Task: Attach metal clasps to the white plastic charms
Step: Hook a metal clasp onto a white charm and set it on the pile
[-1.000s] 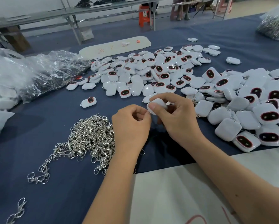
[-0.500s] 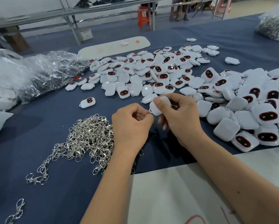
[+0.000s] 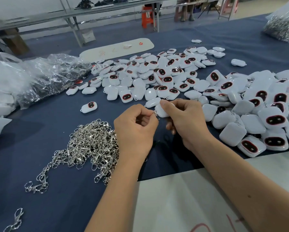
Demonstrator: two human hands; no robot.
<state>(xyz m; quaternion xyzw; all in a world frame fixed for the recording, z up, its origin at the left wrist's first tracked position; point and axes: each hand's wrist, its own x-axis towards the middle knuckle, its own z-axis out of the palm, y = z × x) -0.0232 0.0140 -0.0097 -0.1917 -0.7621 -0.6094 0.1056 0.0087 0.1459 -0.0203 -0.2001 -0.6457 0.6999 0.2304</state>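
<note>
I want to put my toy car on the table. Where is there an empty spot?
Bare blue cloth lies between the clasp pile, the lone charm and the plastic bags. More lies left of the white sheet. The charm heap on the right is crowded.

Small assembly workshop, I'd say: my long table under blue cloth [image 3: 40,206], heaps of white charms [image 3: 157,76], tangled pile of metal clasps [image 3: 90,144], bulk plastic bags [image 3: 45,77], more metal-frame benches [image 3: 70,15] behind.
</note>
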